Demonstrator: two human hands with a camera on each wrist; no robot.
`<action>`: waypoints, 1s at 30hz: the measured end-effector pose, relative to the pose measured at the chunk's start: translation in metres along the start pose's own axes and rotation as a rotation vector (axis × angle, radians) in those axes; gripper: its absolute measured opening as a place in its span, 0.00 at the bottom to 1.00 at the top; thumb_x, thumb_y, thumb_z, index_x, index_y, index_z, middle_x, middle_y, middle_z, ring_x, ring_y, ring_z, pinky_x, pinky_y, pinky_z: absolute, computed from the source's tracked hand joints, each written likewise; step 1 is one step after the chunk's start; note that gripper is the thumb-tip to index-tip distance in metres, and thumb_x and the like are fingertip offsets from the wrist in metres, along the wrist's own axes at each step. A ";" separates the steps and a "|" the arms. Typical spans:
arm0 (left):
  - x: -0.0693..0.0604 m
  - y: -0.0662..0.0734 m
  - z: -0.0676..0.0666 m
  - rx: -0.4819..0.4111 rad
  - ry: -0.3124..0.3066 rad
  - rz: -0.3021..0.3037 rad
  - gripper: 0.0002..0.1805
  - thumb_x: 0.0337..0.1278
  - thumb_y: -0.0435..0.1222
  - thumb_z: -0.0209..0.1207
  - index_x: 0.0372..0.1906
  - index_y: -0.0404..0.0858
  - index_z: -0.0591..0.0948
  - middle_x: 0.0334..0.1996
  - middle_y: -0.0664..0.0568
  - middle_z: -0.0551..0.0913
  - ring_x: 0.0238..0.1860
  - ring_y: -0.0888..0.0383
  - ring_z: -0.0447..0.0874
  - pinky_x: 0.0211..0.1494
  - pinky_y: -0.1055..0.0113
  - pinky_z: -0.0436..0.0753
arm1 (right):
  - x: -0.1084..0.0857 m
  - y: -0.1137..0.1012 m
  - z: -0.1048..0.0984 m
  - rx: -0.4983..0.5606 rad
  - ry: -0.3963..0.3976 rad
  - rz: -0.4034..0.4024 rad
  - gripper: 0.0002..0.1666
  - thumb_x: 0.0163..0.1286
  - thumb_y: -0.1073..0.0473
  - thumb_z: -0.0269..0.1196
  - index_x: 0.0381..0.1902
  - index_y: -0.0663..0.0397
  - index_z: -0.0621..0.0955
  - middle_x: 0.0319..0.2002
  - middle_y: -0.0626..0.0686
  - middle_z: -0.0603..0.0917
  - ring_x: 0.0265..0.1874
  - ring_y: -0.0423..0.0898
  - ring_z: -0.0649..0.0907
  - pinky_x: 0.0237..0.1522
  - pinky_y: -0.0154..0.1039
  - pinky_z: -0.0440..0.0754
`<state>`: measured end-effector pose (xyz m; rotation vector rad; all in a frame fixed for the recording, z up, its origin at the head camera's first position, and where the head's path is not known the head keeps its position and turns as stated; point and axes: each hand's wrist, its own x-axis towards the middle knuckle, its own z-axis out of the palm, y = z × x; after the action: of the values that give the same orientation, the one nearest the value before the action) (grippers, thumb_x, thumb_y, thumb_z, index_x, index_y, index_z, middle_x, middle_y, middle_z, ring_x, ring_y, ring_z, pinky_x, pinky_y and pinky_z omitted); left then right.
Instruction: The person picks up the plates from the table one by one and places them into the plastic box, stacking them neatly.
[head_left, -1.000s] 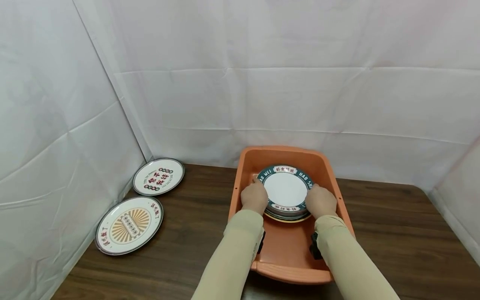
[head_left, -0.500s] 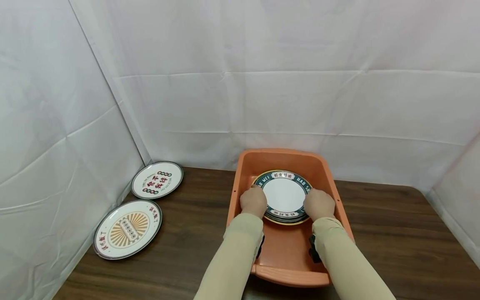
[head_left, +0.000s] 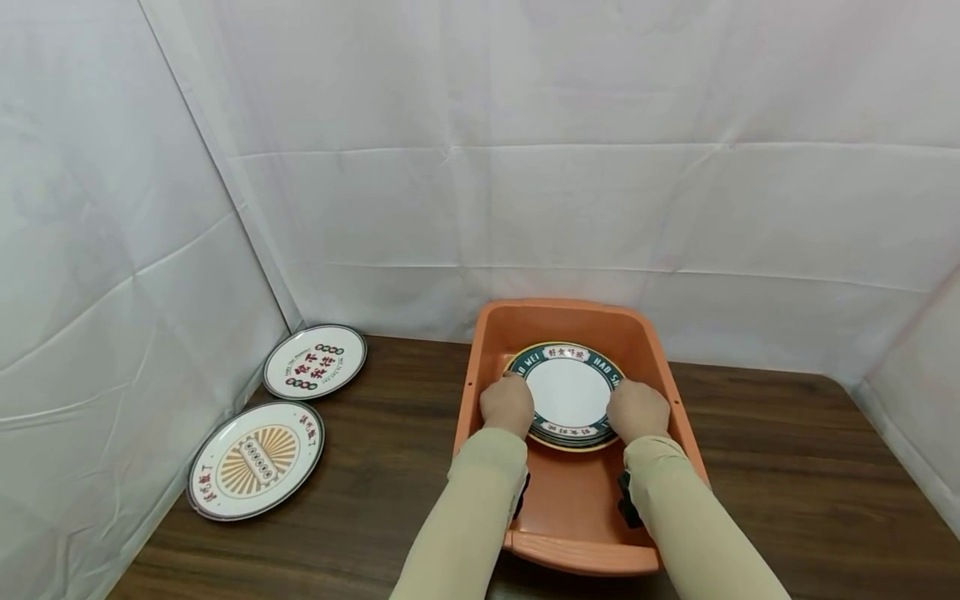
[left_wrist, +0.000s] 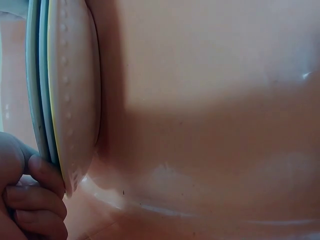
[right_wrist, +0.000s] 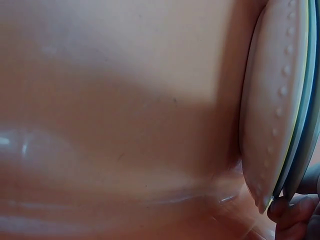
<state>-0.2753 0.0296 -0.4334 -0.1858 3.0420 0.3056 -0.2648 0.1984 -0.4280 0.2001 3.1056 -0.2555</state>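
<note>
White fabric sheets (head_left: 562, 167) hang round the back, left and right of a dark wood-grain worktop (head_left: 375, 500). Near its back edge, nearer the right corner than the left, stands an orange plastic tub (head_left: 573, 512), and inside it, towards the back, sits a stack of round plates (head_left: 573, 447). The top plate (head_left: 567, 390) has a white centre and a dark green rim printed with Latin letters and red Chinese characters. Below the green rims, the lowest plate (left_wrist: 75, 95) shows a yellow rim and a row of raised dots on its underside. Whether its foot touches the tub floor I cannot tell.

The left hand (head_left: 507, 404) grips the left side of the stack and the right hand (head_left: 639, 408) grips the right side, both with fingers curled at the rims; each grip pinches plate edges, though how many plates it takes in is unclear. Both arms reach over the tub's front end in pale beige sleeves (head_left: 465, 508).

Along the worktop's left edge lie two more plates, face up and just beside each other: a plate with red characters (head_left: 315, 362) in the back left corner, and a plate with a tan sunburst (head_left: 257, 460) nearer the front.
</note>
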 end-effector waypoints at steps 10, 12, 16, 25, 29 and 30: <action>-0.003 0.000 0.000 -0.012 -0.004 -0.006 0.31 0.59 0.42 0.58 0.65 0.34 0.66 0.30 0.46 0.82 0.25 0.54 0.79 0.32 0.60 0.82 | 0.002 0.001 0.004 -0.013 -0.017 -0.019 0.12 0.65 0.63 0.55 0.32 0.69 0.80 0.23 0.57 0.79 0.22 0.52 0.78 0.25 0.49 0.80; -0.003 0.000 0.000 -0.019 -0.002 -0.008 0.32 0.59 0.42 0.57 0.65 0.34 0.65 0.29 0.46 0.82 0.25 0.53 0.79 0.33 0.60 0.82 | 0.003 0.001 0.005 -0.010 -0.016 -0.023 0.12 0.65 0.63 0.54 0.32 0.70 0.80 0.23 0.57 0.79 0.22 0.52 0.78 0.25 0.49 0.80; -0.003 0.001 0.001 -0.017 0.006 -0.012 0.32 0.60 0.43 0.57 0.66 0.33 0.64 0.29 0.45 0.82 0.25 0.53 0.79 0.34 0.59 0.82 | 0.003 0.001 0.005 -0.004 -0.011 -0.026 0.13 0.65 0.63 0.54 0.34 0.71 0.79 0.24 0.58 0.79 0.23 0.52 0.78 0.27 0.50 0.80; 0.001 0.002 0.005 0.016 0.008 -0.007 0.33 0.60 0.44 0.56 0.67 0.33 0.63 0.28 0.46 0.82 0.24 0.53 0.79 0.32 0.60 0.82 | 0.003 0.002 0.004 0.018 -0.017 -0.034 0.13 0.65 0.64 0.53 0.35 0.70 0.80 0.26 0.59 0.80 0.23 0.52 0.78 0.29 0.51 0.81; 0.000 0.002 0.004 0.027 0.003 -0.002 0.34 0.60 0.44 0.56 0.67 0.33 0.62 0.25 0.46 0.81 0.23 0.53 0.78 0.31 0.60 0.82 | 0.002 0.001 0.003 0.021 -0.027 -0.033 0.13 0.65 0.64 0.53 0.35 0.70 0.81 0.26 0.59 0.80 0.23 0.51 0.79 0.30 0.50 0.81; 0.000 0.002 0.004 0.030 -0.002 -0.002 0.34 0.60 0.44 0.56 0.67 0.33 0.62 0.25 0.47 0.80 0.22 0.54 0.78 0.31 0.60 0.82 | 0.002 0.001 0.002 0.021 -0.027 -0.035 0.13 0.65 0.65 0.53 0.35 0.71 0.81 0.26 0.59 0.80 0.23 0.51 0.79 0.30 0.50 0.81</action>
<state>-0.2751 0.0327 -0.4368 -0.1866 3.0422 0.2603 -0.2664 0.1992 -0.4305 0.1418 3.0835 -0.2895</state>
